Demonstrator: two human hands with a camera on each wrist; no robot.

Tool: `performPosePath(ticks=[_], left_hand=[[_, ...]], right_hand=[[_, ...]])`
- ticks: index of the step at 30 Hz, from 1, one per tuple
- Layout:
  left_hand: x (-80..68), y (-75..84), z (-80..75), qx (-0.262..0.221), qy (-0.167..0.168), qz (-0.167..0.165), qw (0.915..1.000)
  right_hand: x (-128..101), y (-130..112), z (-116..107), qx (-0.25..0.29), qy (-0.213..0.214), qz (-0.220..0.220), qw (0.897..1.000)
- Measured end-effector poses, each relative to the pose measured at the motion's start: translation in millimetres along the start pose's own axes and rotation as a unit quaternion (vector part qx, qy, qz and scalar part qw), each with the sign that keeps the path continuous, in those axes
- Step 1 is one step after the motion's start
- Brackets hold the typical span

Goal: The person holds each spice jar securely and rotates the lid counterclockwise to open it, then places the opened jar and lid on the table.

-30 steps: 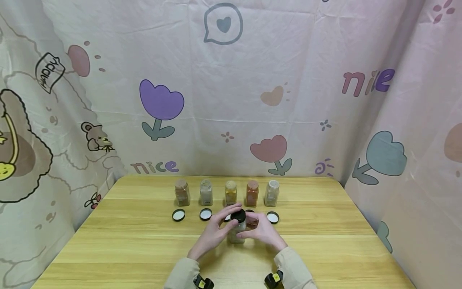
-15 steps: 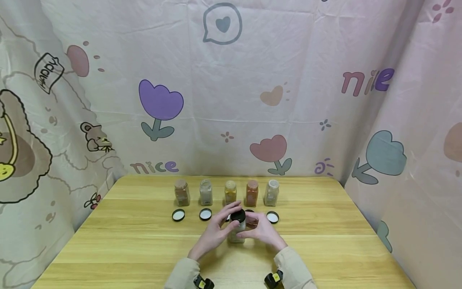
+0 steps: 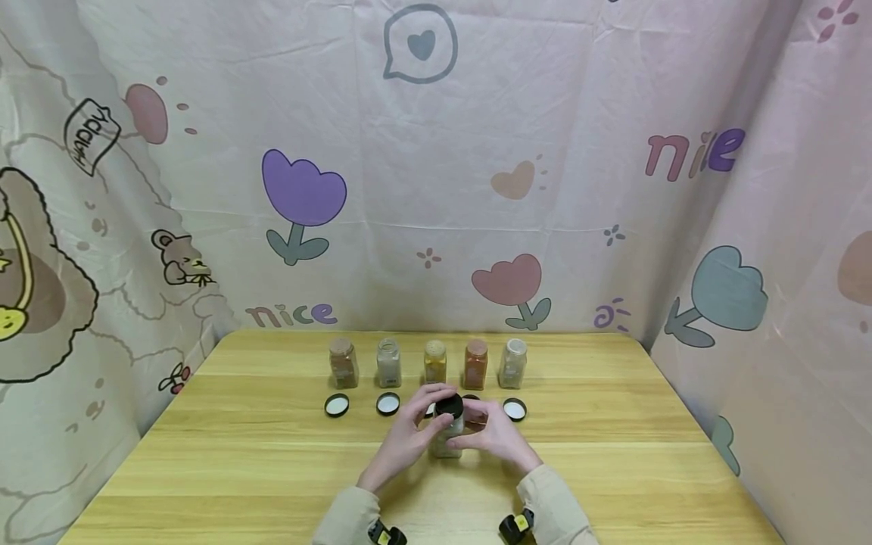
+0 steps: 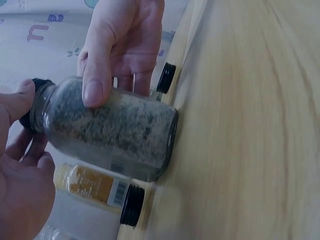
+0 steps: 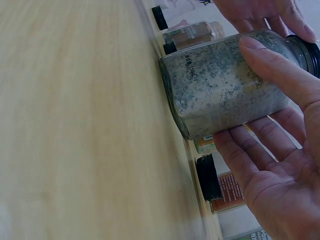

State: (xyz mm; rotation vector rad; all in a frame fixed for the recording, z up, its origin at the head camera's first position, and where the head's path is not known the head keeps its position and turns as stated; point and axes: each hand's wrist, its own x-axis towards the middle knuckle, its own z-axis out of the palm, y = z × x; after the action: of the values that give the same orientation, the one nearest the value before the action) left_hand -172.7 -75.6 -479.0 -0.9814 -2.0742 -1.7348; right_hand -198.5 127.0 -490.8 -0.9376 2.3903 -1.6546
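A clear spice jar (image 5: pixel 220 85) of speckled grey-green seasoning stands upright on the wooden table in front of me. Its black lid (image 3: pixel 450 406) sits on the mouth. My left hand (image 3: pixel 409 426) grips that lid, thumb on the near side and fingers over the far side. Around the jar's body, my right hand (image 3: pixel 502 437) holds on, with its thumb (image 4: pixel 95 90) pressed against the glass and the fingers behind. Small print shows on the glass in the right wrist view.
Behind the hands stands a row of uncapped spice jars, including a brown one (image 3: pixel 344 365), a yellow one (image 3: pixel 435 362) and a red-orange one (image 3: pixel 476 365). Black lids, such as the leftmost lid (image 3: pixel 337 406), lie white side up before them. A printed curtain (image 3: pixel 409 189) surrounds the table.
The fingers of my left hand have shifted slightly on the lid. The jar and my right hand stay in place.
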Motion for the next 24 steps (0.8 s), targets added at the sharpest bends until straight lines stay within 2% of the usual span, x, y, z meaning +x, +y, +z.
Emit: performPosePath(ticks=[5,14,19,24], left_hand=[[-0.4,-0.1,1.1,0.02,0.003,0.006,0.9998],[-0.9,5.8,-4.1,0.004,-0.025,-0.01,0.9996],[0.0,2.2,-0.6,0.0,-0.001,0.001,1.0],[1.0,1.5,4.4,0.019,0.022,0.006,0.9996]], right_hand=[[0.0,0.3,-0.2,0.0,-0.002,0.001,1.0],[0.4,1.5,1.0,0.008,0.001,0.001,1.0],[-0.2,0.0,0.8,0.005,0.0,-0.001,1.0],[0.1,0.3,0.5,0.002,-0.001,0.001,1.0]])
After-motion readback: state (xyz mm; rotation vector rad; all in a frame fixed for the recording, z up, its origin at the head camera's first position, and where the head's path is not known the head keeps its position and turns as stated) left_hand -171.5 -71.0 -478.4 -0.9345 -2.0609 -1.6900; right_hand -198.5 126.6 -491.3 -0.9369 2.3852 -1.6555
